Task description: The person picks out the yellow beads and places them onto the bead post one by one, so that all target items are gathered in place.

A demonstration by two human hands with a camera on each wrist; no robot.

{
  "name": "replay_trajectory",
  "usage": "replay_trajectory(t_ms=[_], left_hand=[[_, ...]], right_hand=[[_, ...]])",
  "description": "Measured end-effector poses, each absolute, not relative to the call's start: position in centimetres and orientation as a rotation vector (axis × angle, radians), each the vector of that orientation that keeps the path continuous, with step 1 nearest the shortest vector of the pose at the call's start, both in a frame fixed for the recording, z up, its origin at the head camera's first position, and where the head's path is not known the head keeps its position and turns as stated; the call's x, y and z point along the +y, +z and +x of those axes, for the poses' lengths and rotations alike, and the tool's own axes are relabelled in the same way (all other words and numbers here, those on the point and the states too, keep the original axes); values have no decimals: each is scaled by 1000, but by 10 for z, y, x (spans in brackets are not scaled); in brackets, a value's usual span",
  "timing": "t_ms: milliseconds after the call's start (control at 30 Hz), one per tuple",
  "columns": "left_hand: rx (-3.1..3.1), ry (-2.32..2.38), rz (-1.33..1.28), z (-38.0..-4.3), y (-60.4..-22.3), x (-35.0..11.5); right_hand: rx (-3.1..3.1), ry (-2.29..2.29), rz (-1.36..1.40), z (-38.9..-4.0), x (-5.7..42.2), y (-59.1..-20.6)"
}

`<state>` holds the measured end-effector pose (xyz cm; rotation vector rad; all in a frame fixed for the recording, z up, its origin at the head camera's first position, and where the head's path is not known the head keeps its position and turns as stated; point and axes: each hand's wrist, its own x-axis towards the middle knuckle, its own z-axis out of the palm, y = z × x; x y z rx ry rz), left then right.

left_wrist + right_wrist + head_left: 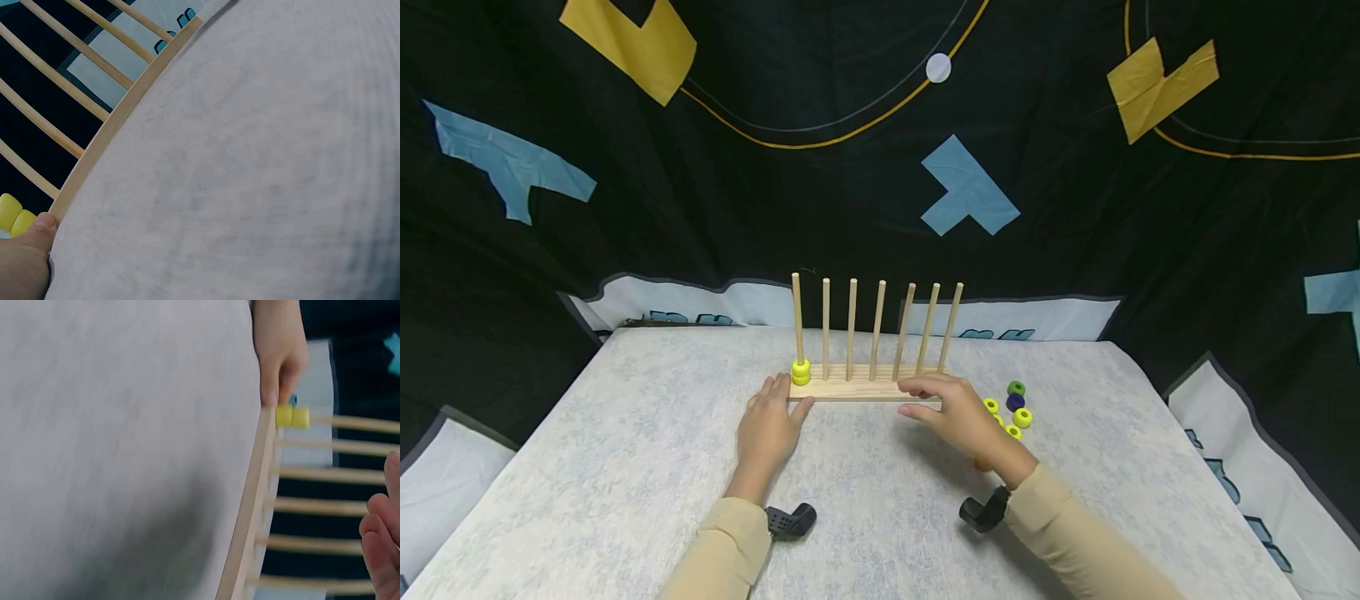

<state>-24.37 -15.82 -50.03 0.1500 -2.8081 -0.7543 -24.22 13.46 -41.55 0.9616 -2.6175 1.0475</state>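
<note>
Left hand [767, 429] gripped rack [842, 390] at left end; right hand [953, 410], fingers loosely parted, partly hid yellow rings [1020, 422] on desk [865, 500].

Pale mottled table [647, 433]. On my feed it carries a wooden peg rack [842, 391]; to its right, yellow rings [1026, 422], green ring [1016, 394], dark blue ring [1015, 402], orange piece [981, 465] mostly hidden.

rack [850, 391] on tbl [625, 442], loose rings [1016, 403] r (2 rings [801, 373] on l-most peg [798, 321])
</note>
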Motion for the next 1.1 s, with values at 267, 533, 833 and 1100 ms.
replay_trajectory(t_ms=[267, 533, 833, 1100], left_hand=[[-2815, -743, 153, -244, -500, -158], [-2823, -731, 161, -243, -501, -157], [-2822, -731, 162, -244, -501, -157], [-2821, -740, 169, -243, -500, -157]], right_hand=[[-2728, 1068, 668, -254, 188, -423], [-2851, 1024, 338, -261, 245, -439], [-2914, 951, 196, -255, 284, -456], [-2901, 922, 231, -250, 294, -466]])
